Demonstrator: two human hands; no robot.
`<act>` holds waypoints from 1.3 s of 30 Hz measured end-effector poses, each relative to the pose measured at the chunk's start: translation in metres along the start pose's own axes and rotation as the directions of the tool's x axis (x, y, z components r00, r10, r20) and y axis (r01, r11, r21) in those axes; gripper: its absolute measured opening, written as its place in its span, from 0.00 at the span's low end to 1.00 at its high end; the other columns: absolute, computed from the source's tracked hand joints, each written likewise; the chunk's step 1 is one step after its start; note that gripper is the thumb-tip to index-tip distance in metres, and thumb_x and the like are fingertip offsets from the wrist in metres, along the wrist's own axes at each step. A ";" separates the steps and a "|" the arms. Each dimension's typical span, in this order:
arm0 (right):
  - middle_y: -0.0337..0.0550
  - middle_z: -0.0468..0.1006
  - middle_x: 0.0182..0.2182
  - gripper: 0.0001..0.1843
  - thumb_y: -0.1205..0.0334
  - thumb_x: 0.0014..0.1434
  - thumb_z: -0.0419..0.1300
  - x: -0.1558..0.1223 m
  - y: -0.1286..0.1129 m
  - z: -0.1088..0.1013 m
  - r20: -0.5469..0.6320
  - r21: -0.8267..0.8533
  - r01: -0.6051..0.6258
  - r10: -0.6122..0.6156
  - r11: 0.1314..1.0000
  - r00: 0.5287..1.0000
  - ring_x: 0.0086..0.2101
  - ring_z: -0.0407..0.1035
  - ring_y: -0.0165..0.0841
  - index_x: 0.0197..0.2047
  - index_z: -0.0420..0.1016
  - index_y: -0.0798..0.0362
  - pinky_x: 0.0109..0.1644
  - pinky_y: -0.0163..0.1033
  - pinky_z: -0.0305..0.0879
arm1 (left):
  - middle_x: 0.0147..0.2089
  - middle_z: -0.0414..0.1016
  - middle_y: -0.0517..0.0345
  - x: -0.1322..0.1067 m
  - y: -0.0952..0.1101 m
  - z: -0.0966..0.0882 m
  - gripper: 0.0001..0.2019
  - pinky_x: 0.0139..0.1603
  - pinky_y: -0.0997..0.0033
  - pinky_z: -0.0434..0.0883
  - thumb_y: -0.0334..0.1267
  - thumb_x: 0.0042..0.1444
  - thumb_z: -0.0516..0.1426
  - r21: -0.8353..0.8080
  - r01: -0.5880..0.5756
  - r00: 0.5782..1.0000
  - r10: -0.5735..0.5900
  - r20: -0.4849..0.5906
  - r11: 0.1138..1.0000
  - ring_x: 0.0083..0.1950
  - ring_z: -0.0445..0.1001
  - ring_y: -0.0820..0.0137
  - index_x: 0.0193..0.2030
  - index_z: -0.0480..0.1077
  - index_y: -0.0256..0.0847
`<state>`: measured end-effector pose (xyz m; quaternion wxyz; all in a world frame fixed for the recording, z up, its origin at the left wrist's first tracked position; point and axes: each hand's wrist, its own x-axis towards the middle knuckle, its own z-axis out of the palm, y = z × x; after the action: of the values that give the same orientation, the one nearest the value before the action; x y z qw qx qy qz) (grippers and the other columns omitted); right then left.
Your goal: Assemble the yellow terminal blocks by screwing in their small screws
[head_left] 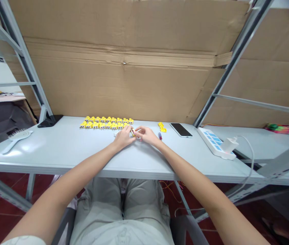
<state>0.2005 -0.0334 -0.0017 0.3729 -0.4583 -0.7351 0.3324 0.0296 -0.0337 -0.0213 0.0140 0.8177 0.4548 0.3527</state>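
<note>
My left hand (124,137) and my right hand (147,135) meet over the middle of the white table. Their closed fingertips hold a small yellow piece (133,132) between them, mostly covered by the fingers. Just beyond my left hand, several small yellow parts with dark and silvery details stand in two rows: a back row (108,119) and a front row (102,126). Beside my right hand lie a few loose yellow pieces (162,127) and a small blue and red object (160,136) whose kind I cannot make out.
To the right lie a smartphone (181,130) and a power strip (215,143) with a white charger (229,145) and its cable. A hairbrush (18,137) rests at the left. Cardboard (124,88) walls off the back, between grey metal shelf posts.
</note>
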 end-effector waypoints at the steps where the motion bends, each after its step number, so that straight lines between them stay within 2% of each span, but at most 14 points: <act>1: 0.42 0.80 0.29 0.12 0.56 0.57 0.63 0.000 0.001 0.002 0.003 0.048 0.000 -0.001 0.999 1.000 0.22 0.68 0.26 0.41 0.74 0.56 0.28 0.32 0.66 | 0.45 0.72 0.51 0.000 -0.001 0.000 0.12 0.42 0.66 0.71 0.41 0.56 0.58 -0.002 -0.015 1.000 0.015 -0.002 1.000 0.44 0.74 0.62 0.45 0.66 0.39; 5: 0.46 0.81 0.36 0.14 0.62 0.56 0.63 0.003 0.009 0.000 0.005 0.142 0.051 -0.053 0.989 0.999 0.32 0.74 0.30 0.45 0.73 0.55 0.37 0.35 0.70 | 0.47 0.72 0.50 0.001 -0.003 0.000 0.14 0.45 0.65 0.71 0.42 0.57 0.58 0.014 -0.077 0.997 0.077 -0.021 0.997 0.48 0.73 0.61 0.48 0.66 0.39; 7: 0.47 0.81 0.38 0.15 0.64 0.56 0.63 0.009 0.015 -0.003 -0.064 0.003 0.074 -0.074 0.997 0.995 0.35 0.74 0.33 0.47 0.73 0.55 0.41 0.38 0.71 | 0.49 0.71 0.48 0.001 -0.003 0.000 0.20 0.49 0.63 0.71 0.42 0.56 0.59 0.051 -0.079 0.996 0.080 -0.028 0.996 0.53 0.71 0.59 0.53 0.63 0.38; 9: 0.48 0.80 0.42 0.14 0.69 0.54 0.62 0.018 0.022 -0.006 -0.149 -0.228 0.087 -0.123 0.970 0.981 0.40 0.74 0.36 0.46 0.74 0.54 0.48 0.42 0.69 | 0.50 0.71 0.47 0.001 -0.004 0.001 0.25 0.52 0.61 0.70 0.40 0.54 0.61 0.092 -0.054 0.998 0.056 -0.014 0.994 0.56 0.70 0.57 0.57 0.60 0.38; 13: 0.48 0.80 0.47 0.16 0.76 0.54 0.59 0.038 0.034 -0.009 -0.142 -0.479 0.056 -0.141 0.876 0.980 0.48 0.73 0.39 0.45 0.75 0.52 0.55 0.45 0.66 | 0.49 0.72 0.46 0.002 -0.003 0.001 0.23 0.54 0.59 0.70 0.36 0.54 0.60 0.138 0.029 0.999 -0.035 0.038 0.990 0.55 0.70 0.56 0.56 0.60 0.36; 17: 0.50 0.79 0.50 0.17 0.76 0.56 0.57 0.058 0.037 -0.005 -0.061 -0.532 0.051 -0.099 0.845 0.993 0.51 0.72 0.40 0.48 0.75 0.55 0.56 0.43 0.65 | 0.46 0.72 0.47 0.002 -0.004 -0.002 0.17 0.54 0.59 0.69 0.34 0.56 0.58 0.156 0.071 0.994 -0.082 0.066 0.985 0.54 0.70 0.56 0.52 0.63 0.37; 21: 0.47 0.79 0.50 0.18 0.75 0.58 0.56 0.069 0.034 -0.001 0.010 -0.524 0.072 -0.079 0.849 0.997 0.52 0.72 0.40 0.49 0.76 0.52 0.58 0.42 0.64 | 0.47 0.72 0.47 0.003 -0.007 -0.004 0.14 0.54 0.58 0.69 0.32 0.56 0.55 0.141 0.038 0.994 -0.052 0.097 0.989 0.53 0.69 0.57 0.50 0.64 0.37; 23: 0.47 0.78 0.52 0.17 0.72 0.59 0.56 0.070 0.034 -0.005 0.040 -0.502 0.105 -0.098 0.858 0.994 0.54 0.70 0.39 0.51 0.76 0.51 0.60 0.42 0.62 | 0.46 0.72 0.47 0.003 -0.008 -0.003 0.14 0.55 0.57 0.68 0.31 0.56 0.55 0.127 0.010 0.995 -0.023 0.098 0.992 0.53 0.69 0.57 0.49 0.64 0.37; 25: 0.48 0.76 0.54 0.18 0.70 0.60 0.57 0.066 0.037 -0.018 0.001 -0.506 0.105 -0.121 0.856 0.993 0.56 0.68 0.38 0.53 0.75 0.51 0.62 0.43 0.59 | 0.46 0.72 0.46 0.003 -0.009 -0.002 0.13 0.55 0.57 0.68 0.31 0.56 0.55 0.111 -0.009 0.995 -0.002 0.095 0.994 0.53 0.68 0.57 0.49 0.64 0.37; 27: 0.50 0.76 0.54 0.18 0.68 0.59 0.58 0.058 0.044 -0.037 -0.144 -0.574 -0.011 -0.088 0.818 0.986 0.55 0.68 0.39 0.53 0.75 0.53 0.62 0.43 0.59 | 0.46 0.72 0.46 0.004 -0.009 -0.001 0.12 0.55 0.57 0.67 0.31 0.56 0.55 0.095 -0.016 0.995 0.007 0.095 0.995 0.52 0.68 0.57 0.48 0.65 0.37; 29: 0.50 0.77 0.52 0.17 0.69 0.59 0.57 0.046 0.055 -0.061 -0.334 -0.607 -0.218 0.003 0.765 0.942 0.54 0.68 0.39 0.51 0.76 0.52 0.60 0.42 0.59 | 0.45 0.72 0.47 0.004 -0.009 0.000 0.12 0.55 0.57 0.68 0.31 0.56 0.55 0.080 -0.017 0.995 0.009 0.102 0.997 0.52 0.68 0.57 0.47 0.65 0.38; 32: 0.57 0.77 0.50 0.16 0.67 0.60 0.55 0.027 0.072 -0.091 -0.462 -0.569 -0.382 0.101 0.728 0.881 0.53 0.69 0.44 0.50 0.76 0.58 0.57 0.46 0.61 | 0.46 0.72 0.48 0.003 -0.009 0.001 0.12 0.55 0.57 0.68 0.32 0.56 0.55 0.066 -0.022 0.993 0.014 0.117 0.998 0.52 0.68 0.57 0.47 0.65 0.38; 35: 0.54 0.79 0.46 0.16 0.60 0.58 0.59 0.014 0.082 -0.106 -0.497 -0.469 -0.505 0.257 0.725 0.829 0.50 0.71 0.44 0.48 0.76 0.57 0.55 0.46 0.61 | 0.46 0.72 0.47 0.003 -0.009 0.001 0.11 0.55 0.58 0.67 0.32 0.56 0.55 0.068 -0.032 0.993 0.024 0.114 0.997 0.52 0.68 0.57 0.47 0.66 0.38; 39: 0.53 0.80 0.41 0.20 0.63 0.53 0.63 0.012 0.079 -0.104 -0.497 -0.377 -0.512 0.298 0.772 0.815 0.46 0.72 0.41 0.50 0.75 0.59 0.50 0.41 0.64 | 0.46 0.73 0.47 0.007 -0.015 -0.002 0.09 0.56 0.58 0.67 0.32 0.56 0.54 0.108 -0.052 0.996 0.044 0.071 0.993 0.52 0.69 0.57 0.45 0.68 0.38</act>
<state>0.3190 0.0214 -0.0119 0.3054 -0.7477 -0.5804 0.1036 0.0192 -0.0201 -0.0209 -0.0240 0.8395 0.4530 0.2991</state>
